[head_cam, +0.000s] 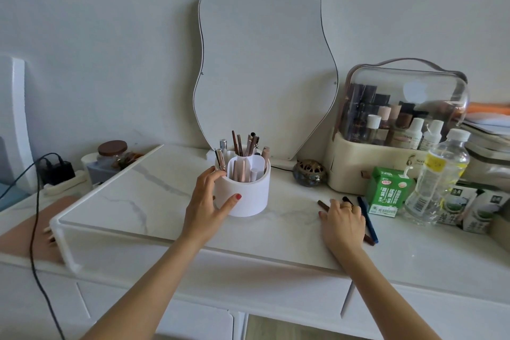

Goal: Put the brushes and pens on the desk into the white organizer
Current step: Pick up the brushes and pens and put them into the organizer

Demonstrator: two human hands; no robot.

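Observation:
A round white organizer (249,196) stands in the middle of the marble desk, with several brushes and pens (242,146) upright in its compartments. My left hand (205,201) wraps around its left side, thumb on the front wall. To the right, my right hand (343,222) lies flat over loose pens on the desk. A brown pencil (323,205) sticks out left of my fingers and reappears below the palm. A black pen tip (346,199) and a blue pen (368,218) lie at the hand's right edge.
A wavy mirror (265,69) leans on the wall behind. At the right are a clear-lidded cosmetics case (397,130), a green drink carton (387,193), a water bottle (438,179) and more cartons. A small brass pot (309,172) sits behind. A cable (34,229) hangs left.

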